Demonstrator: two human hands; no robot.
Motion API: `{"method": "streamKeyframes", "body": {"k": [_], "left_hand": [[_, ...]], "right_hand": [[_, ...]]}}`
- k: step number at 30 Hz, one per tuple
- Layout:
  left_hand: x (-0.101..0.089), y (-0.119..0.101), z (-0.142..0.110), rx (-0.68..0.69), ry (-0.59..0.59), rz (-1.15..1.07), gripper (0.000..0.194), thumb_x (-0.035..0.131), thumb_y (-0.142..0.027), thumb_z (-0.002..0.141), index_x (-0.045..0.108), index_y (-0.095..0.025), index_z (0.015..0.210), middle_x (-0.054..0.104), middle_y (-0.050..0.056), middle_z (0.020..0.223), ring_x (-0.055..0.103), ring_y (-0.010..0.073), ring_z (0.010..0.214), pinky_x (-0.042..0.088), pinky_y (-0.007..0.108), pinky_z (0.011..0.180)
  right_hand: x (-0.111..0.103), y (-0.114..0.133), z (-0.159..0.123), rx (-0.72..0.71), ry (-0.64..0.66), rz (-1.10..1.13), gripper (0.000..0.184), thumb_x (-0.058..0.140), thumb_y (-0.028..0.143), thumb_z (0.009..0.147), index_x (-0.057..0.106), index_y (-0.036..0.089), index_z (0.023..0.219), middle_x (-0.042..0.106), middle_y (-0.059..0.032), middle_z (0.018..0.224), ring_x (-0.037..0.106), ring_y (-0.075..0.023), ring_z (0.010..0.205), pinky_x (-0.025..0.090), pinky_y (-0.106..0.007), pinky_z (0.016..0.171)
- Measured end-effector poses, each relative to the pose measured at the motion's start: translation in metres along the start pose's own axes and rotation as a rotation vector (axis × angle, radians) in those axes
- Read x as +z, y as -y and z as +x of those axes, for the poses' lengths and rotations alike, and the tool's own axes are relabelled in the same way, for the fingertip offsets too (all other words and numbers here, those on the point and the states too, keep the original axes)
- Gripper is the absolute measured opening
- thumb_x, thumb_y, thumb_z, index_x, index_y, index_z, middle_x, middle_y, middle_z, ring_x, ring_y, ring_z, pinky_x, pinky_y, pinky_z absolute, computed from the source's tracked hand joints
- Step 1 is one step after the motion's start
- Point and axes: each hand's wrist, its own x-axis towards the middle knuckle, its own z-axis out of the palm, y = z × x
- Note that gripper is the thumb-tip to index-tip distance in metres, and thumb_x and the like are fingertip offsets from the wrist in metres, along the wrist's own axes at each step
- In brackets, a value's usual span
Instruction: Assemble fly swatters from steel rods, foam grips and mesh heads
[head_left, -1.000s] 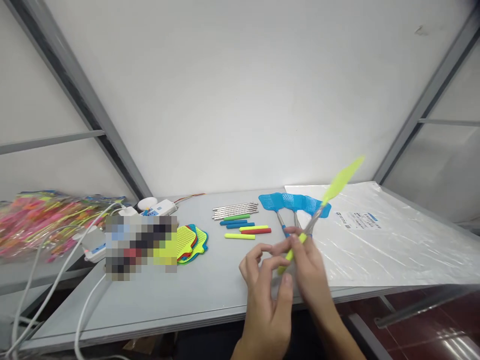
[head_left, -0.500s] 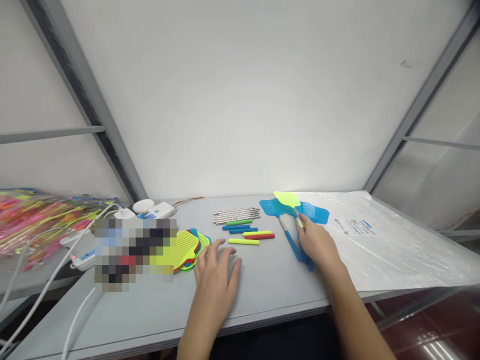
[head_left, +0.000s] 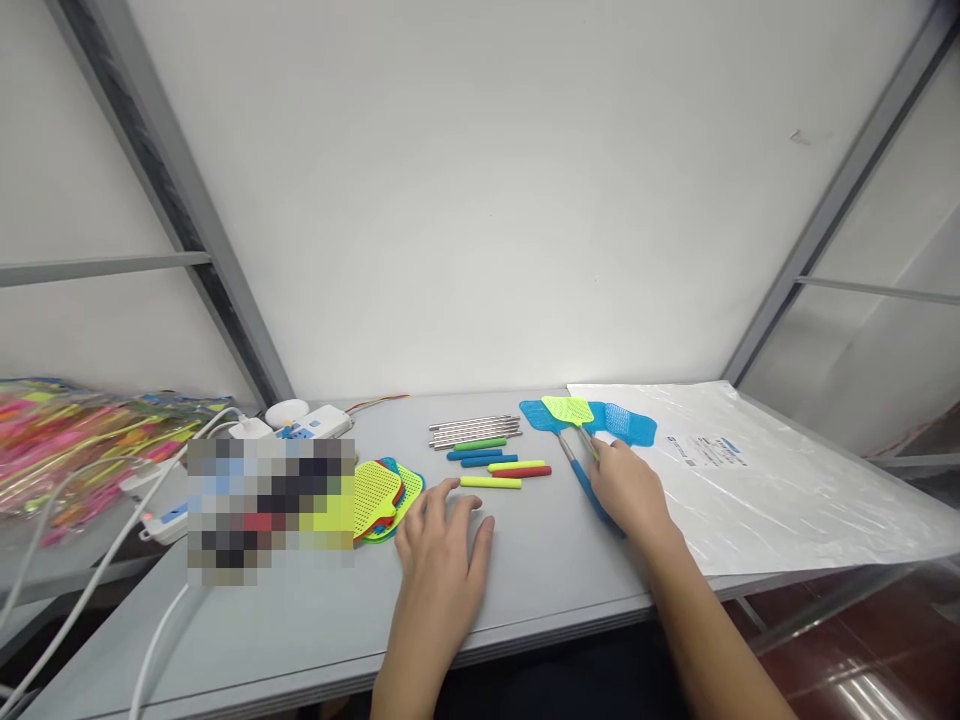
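Observation:
My right hand [head_left: 628,488] rests on the grey table [head_left: 315,610] over the handles of assembled fly swatters, fingers curled at the handle of a yellow-green swatter [head_left: 568,409]. That swatter lies flat on top of the blue swatters [head_left: 626,425]. My left hand [head_left: 444,545] lies flat on the table with fingers spread, holding nothing. It is just right of a stack of loose swatter heads [head_left: 382,490] and in front of several coloured foam grips [head_left: 495,464]. A bundle of metal rods [head_left: 474,429] lies behind the grips.
A clear plastic sheet with a label [head_left: 757,480] covers the table's right part. White power strips and cables [head_left: 300,420] sit at back left. A bag of colourful swatters [head_left: 75,440] lies on a side shelf at left. A blurred patch hides things at centre left.
The yellow-green swatter, held raised in both hands a second ago, now lies on the blue swatters. My left hand has moved left and flattened on the table.

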Motion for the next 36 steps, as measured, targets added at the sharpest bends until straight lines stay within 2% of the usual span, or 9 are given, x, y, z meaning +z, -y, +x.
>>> {"method": "streamKeyframes", "body": {"k": [6, 10, 15, 18, 21, 26, 36], "left_hand": [[-0.001, 0.0, 0.0, -0.001, 0.044, 0.001, 0.027, 0.044, -0.036, 0.096, 0.065, -0.024, 0.107, 0.051, 0.01, 0.135, 0.036, 0.0338, 0.127, 0.033, 0.058, 0.102], [-0.001, 0.0, 0.0, 0.001, 0.059, 0.008, 0.027, 0.044, -0.037, 0.096, 0.065, -0.025, 0.107, 0.051, 0.009, 0.135, 0.037, 0.0333, 0.127, 0.032, 0.058, 0.103], [-0.001, 0.0, 0.0, -0.002, 0.056, 0.019, 0.026, 0.045, -0.037, 0.095, 0.066, -0.024, 0.105, 0.052, 0.009, 0.134, 0.038, 0.034, 0.126, 0.031, 0.058, 0.103], [-0.001, 0.0, 0.001, 0.0, 0.049, 0.021, 0.026, 0.046, -0.037, 0.095, 0.067, -0.024, 0.105, 0.053, 0.01, 0.133, 0.038, 0.0345, 0.126, 0.031, 0.059, 0.103], [-0.001, 0.0, 0.001, 0.006, 0.053, 0.024, 0.027, 0.046, -0.037, 0.095, 0.067, -0.025, 0.105, 0.053, 0.01, 0.133, 0.038, 0.0341, 0.125, 0.031, 0.058, 0.103], [-0.002, -0.001, 0.001, 0.002, 0.063, 0.031, 0.026, 0.045, -0.037, 0.095, 0.066, -0.025, 0.105, 0.053, 0.009, 0.133, 0.037, 0.0342, 0.126, 0.029, 0.058, 0.103], [-0.003, -0.002, 0.001, 0.001, 0.068, 0.039, 0.026, 0.045, -0.037, 0.095, 0.066, -0.025, 0.104, 0.054, 0.009, 0.132, 0.038, 0.0338, 0.126, 0.029, 0.058, 0.103]], "right_hand": [[-0.004, -0.009, -0.005, -0.027, -0.013, 0.117, 0.042, 0.037, 0.018, 0.091, 0.062, 0.015, 0.125, 0.067, -0.0155, 0.105, 0.063, -0.0279, 0.096, 0.043, -0.034, 0.077], [-0.019, -0.028, -0.007, -0.001, -0.053, 0.234, 0.043, 0.033, 0.021, 0.094, 0.061, 0.016, 0.127, 0.07, -0.0121, 0.109, 0.063, -0.0244, 0.101, 0.043, -0.031, 0.082], [-0.038, -0.047, -0.016, 0.057, -0.086, 0.313, 0.04, 0.036, 0.029, 0.094, 0.063, 0.02, 0.122, 0.072, -0.0065, 0.1, 0.064, -0.0226, 0.094, 0.044, -0.031, 0.077], [-0.037, -0.046, -0.022, 0.032, -0.024, 0.346, 0.036, 0.047, 0.036, 0.091, 0.066, 0.021, 0.117, 0.073, -0.0051, 0.094, 0.066, -0.0221, 0.088, 0.045, -0.03, 0.074], [-0.03, -0.04, -0.025, 0.012, 0.031, 0.369, 0.039, 0.051, 0.038, 0.089, 0.063, 0.02, 0.122, 0.073, -0.0053, 0.091, 0.066, -0.0225, 0.085, 0.044, -0.03, 0.07], [-0.023, -0.036, -0.023, 0.027, 0.062, 0.384, 0.042, 0.047, 0.037, 0.092, 0.058, 0.019, 0.128, 0.073, -0.0058, 0.089, 0.066, -0.0246, 0.087, 0.043, -0.031, 0.07], [-0.03, -0.031, -0.028, 0.004, 0.097, 0.44, 0.04, 0.043, 0.039, 0.094, 0.059, 0.021, 0.125, 0.074, -0.004, 0.086, 0.067, -0.0223, 0.081, 0.044, -0.031, 0.071]]}}
